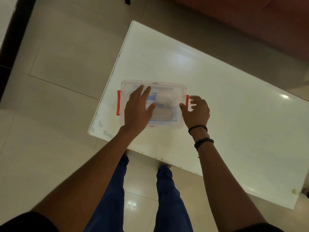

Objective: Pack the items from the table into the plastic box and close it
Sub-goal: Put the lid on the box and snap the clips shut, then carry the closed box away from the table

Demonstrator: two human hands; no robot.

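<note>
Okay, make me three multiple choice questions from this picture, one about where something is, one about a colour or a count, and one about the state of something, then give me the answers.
1. Where does the left hand rest?
A. flat on the box lid
B. on the floor
C. on the far table edge

2. What colour are the latches of the plastic box?
A. green
B. red
C. black

3. What state is the box in?
A. lid off, beside it
B. lid on top, items inside
C. tipped on its side

Answers: 1 A, the palm lies spread on the lid. 2 B, the left latch and the right latch are red. 3 B, the clear lid covers the box on the white table; the right hand is at the right latch.
</note>
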